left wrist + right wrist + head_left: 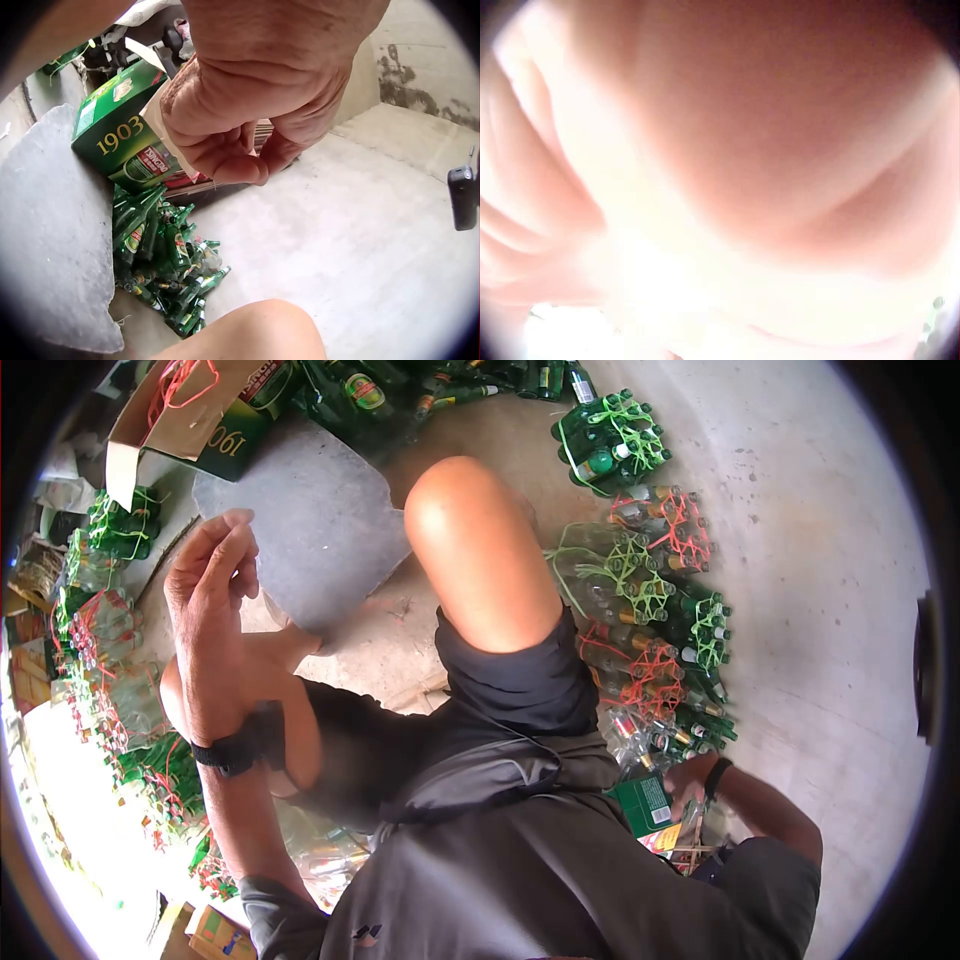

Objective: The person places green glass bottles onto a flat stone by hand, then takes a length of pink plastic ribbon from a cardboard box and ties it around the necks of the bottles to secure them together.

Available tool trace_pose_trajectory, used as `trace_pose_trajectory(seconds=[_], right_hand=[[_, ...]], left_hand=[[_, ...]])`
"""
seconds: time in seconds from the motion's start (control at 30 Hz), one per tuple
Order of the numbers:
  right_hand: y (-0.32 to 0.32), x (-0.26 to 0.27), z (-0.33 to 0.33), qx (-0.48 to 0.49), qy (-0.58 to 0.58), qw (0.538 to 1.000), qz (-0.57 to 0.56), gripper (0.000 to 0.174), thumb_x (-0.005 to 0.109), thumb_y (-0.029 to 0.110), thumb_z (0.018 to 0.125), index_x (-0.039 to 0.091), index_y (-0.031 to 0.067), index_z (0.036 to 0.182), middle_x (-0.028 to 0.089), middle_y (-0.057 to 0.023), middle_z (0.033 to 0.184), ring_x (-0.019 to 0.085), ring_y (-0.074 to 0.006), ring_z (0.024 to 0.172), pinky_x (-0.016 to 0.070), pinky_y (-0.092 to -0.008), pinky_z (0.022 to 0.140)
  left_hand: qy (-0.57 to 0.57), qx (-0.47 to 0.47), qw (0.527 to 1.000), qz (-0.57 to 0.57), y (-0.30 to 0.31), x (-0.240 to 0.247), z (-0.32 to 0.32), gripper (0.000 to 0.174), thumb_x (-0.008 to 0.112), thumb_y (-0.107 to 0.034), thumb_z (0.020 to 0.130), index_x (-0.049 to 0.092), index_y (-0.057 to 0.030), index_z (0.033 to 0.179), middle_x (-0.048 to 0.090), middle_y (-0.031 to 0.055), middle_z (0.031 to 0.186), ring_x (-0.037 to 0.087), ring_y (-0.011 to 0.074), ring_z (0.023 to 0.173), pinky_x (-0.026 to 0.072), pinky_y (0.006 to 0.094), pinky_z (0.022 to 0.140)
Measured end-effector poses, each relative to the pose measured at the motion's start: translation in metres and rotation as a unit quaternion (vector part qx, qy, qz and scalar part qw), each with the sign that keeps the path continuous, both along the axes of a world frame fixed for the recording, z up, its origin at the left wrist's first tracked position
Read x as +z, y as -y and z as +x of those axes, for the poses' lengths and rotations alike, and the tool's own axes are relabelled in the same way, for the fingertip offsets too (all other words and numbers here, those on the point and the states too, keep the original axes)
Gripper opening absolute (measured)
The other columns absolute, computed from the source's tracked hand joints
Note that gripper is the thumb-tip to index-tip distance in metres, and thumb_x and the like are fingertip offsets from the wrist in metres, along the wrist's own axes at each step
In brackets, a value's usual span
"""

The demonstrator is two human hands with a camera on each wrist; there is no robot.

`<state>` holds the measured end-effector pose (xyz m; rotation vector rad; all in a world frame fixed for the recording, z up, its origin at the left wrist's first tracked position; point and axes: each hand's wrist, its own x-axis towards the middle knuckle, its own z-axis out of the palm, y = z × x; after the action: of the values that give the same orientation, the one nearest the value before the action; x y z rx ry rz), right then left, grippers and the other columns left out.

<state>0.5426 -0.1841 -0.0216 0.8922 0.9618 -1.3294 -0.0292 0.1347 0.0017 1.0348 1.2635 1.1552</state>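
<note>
In the head view my left hand (215, 575) is raised over my bent leg, near the grey slab (310, 510), its fingers loosely bent. The left wrist view shows that hand (262, 97) with thumb and fingertips close together and no object between them. A green Tsingtao carton (124, 131) marked 1903 stands beyond it. Low at my right side, my right hand (690, 780) reaches down beside a green box (642, 805) with a white label. Its fingers are largely hidden, and I cannot tell whether they grip anything. Blurred, overexposed skin fills the right wrist view.
Bundles of bottles tied with green string (620, 445) and red string (640, 670) line the floor on my right. More bundles (105, 630) stand at the left. Loose green bottles (172, 255) lie by the slab. Pale concrete floor (820, 610) stretches to the right.
</note>
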Motion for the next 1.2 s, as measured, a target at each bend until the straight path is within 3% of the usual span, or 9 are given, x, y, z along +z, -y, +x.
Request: trace_pose_trajectory(seconds=[0.17,0.23,0.3,0.4,0.43,0.67,0.77,0.97,1.2], right_hand=[[0.020,0.023,0.008,-0.020,0.008,0.994,-0.109,0.047,0.082,0.045,0.076,0.073,0.0046,0.098,0.071,-0.0069,0.086,0.069,-0.0198,0.071,0.0535,-0.0369,0.059],[-0.050,0.086,-0.015,-0.104,0.014,0.993,0.057,0.042,0.084,0.045,0.069,0.076,0.0073,0.088,0.074,-0.0129,0.084,0.072,-0.0283,0.072,0.0567,-0.0436,0.071],[-0.136,0.114,-0.042,0.116,-0.044,0.988,0.093,0.038,0.085,0.042,0.067,0.074,0.0074,0.078,0.072,-0.0146,0.083,0.071,-0.0322,0.073,0.0556,-0.0453,0.072],[-0.237,0.176,-0.047,0.137,-0.158,0.861,0.464,0.045,0.091,0.043,0.059,0.076,0.0089,0.083,0.072,-0.0100,0.090,0.068,-0.0317,0.087,0.0532,-0.0419,0.078],[-0.286,0.194,-0.090,0.233,-0.112,0.870,0.420,0.040,0.091,0.031,0.059,0.077,0.0064,0.087,0.074,-0.0120,0.083,0.071,-0.0317,0.080,0.0551,-0.0411,0.075],[-0.403,0.242,-0.222,0.274,-0.164,0.771,0.550,0.038,0.083,0.022,0.066,0.074,-0.0009,0.095,0.070,-0.0146,0.071,0.069,-0.0287,0.067,0.0538,-0.0363,0.065],[-0.435,0.222,-0.261,0.176,-0.409,0.627,0.639,0.035,0.080,0.017,0.074,0.070,-0.0039,0.101,0.068,-0.0106,0.073,0.066,-0.0220,0.065,0.0519,-0.0348,0.063],[-0.486,0.151,-0.363,-0.175,-0.491,0.657,0.545,0.029,0.070,0.019,0.093,0.067,0.0002,0.115,0.071,-0.0025,0.081,0.064,-0.0076,0.062,0.0494,-0.0222,0.050],[-0.524,0.061,-0.472,-0.245,-0.555,0.599,0.523,0.058,0.065,0.016,0.095,0.045,0.0041,0.149,0.067,-0.0092,0.092,0.069,-0.0141,0.072,0.0572,-0.0269,0.054]], left_hand=[[-0.020,-0.014,1.000,-0.019,-0.006,0.000,0.010,0.016,0.071,-0.013,0.094,0.075,-0.0026,0.106,0.062,-0.0018,0.080,0.050,0.0049,0.066,0.0397,0.0211,0.061],[-0.030,-0.013,0.999,-0.011,-0.007,0.001,0.016,0.018,0.071,-0.013,0.094,0.074,-0.0028,0.108,0.062,-0.0014,0.078,0.050,0.0050,0.064,0.0398,0.0211,0.060],[-0.009,-0.018,1.000,-0.021,-0.009,-0.003,0.017,0.018,0.070,-0.014,0.095,0.074,-0.0030,0.109,0.063,-0.0011,0.079,0.051,0.0050,0.065,0.0402,0.0209,0.059],[-0.011,-0.019,1.000,-0.016,-0.008,-0.002,0.016,0.018,0.069,-0.014,0.096,0.073,-0.0029,0.110,0.063,-0.0008,0.080,0.052,0.0049,0.066,0.0417,0.0206,0.059],[-0.013,-0.018,1.000,-0.020,-0.007,-0.002,0.015,0.019,0.069,-0.014,0.096,0.073,-0.0029,0.111,0.063,-0.0007,0.080,0.052,0.0049,0.066,0.0423,0.0205,0.060],[-0.027,-0.015,1.000,-0.007,0.002,0.000,0.010,0.022,0.067,-0.017,0.096,0.071,-0.0011,0.111,0.062,-0.0006,0.083,0.053,0.0052,0.069,0.0428,0.0209,0.061],[-0.047,0.004,0.999,-0.011,0.001,0.002,0.002,0.028,0.066,-0.019,0.094,0.070,0.0016,0.112,0.065,0.0032,0.087,0.056,0.0102,0.074,0.0471,0.0262,0.065],[-0.036,0.048,0.998,-0.014,-0.005,-0.002,0.000,0.029,0.068,-0.020,0.095,0.069,0.0016,0.114,0.069,0.0063,0.091,0.063,0.0127,0.078,0.0526,0.0283,0.067],[0.020,0.070,0.997,-0.019,-0.006,0.004,0.001,0.025,0.068,-0.019,0.095,0.068,-0.0012,0.111,0.067,0.0004,0.090,0.060,0.0083,0.078,0.0495,0.0252,0.067]])
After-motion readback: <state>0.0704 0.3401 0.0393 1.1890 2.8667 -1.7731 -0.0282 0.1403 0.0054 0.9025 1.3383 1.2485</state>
